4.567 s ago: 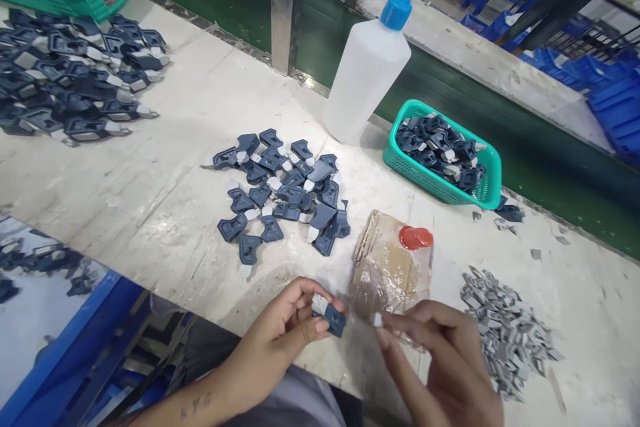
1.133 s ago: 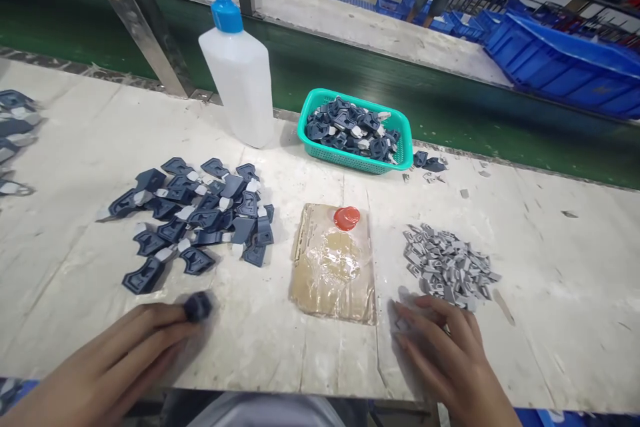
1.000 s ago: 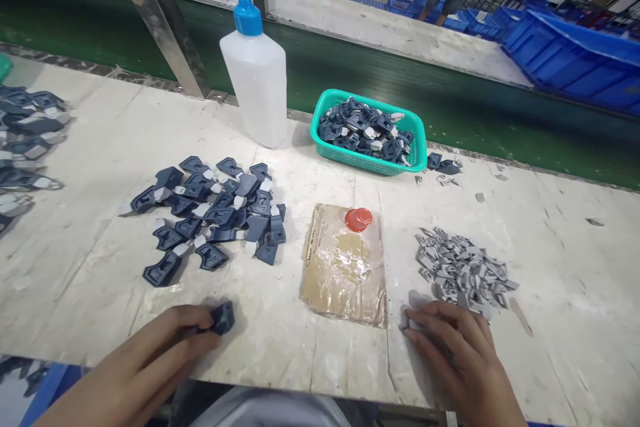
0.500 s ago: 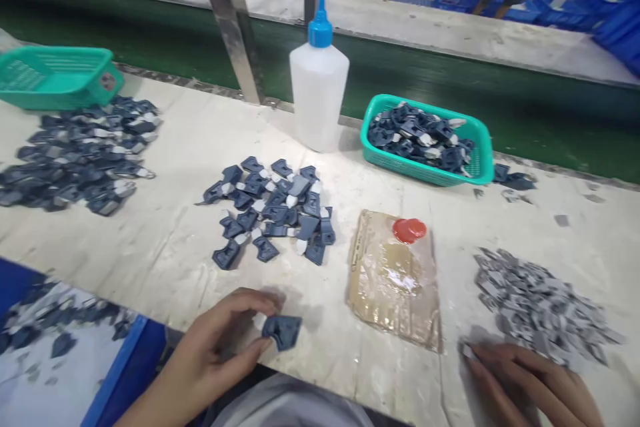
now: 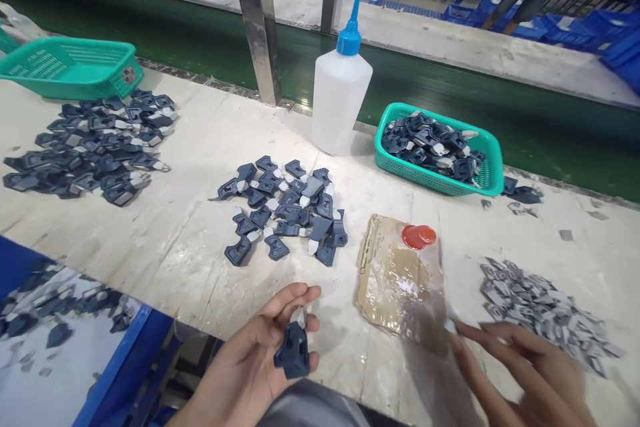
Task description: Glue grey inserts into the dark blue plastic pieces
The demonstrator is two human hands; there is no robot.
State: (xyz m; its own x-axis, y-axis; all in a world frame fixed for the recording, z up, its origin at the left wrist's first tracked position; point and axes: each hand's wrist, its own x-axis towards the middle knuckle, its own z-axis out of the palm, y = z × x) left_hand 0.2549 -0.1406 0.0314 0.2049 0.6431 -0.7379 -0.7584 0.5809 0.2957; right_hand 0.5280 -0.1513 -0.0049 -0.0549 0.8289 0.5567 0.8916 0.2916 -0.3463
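My left hand point(image 5: 255, 363) is at the table's near edge, palm up, and holds a dark blue plastic part point(image 5: 294, 352) with a pale tip between thumb and fingers. My right hand point(image 5: 525, 373) hovers low at the near right, blurred, next to a pile of small grey clips point(image 5: 540, 310); whether it holds one I cannot tell. A cardboard piece wrapped in clear film point(image 5: 400, 280) with a red cap point(image 5: 419, 236) on it lies between the hands. A heap of dark blue parts point(image 5: 287, 203) lies beyond my left hand.
A white squeeze bottle with blue nozzle point(image 5: 341, 93) stands at the back. A teal basket of blue parts point(image 5: 493, 170) sits right of it. Another teal basket point(image 5: 70, 70) and a bigger heap of parts point(image 5: 95, 143) lie far left. A blue bin point(image 5: 75, 340) sits below left.
My left hand has lifted the blue part off the table and turned palm up. My right hand has slid along the grey clips. The view has panned left.
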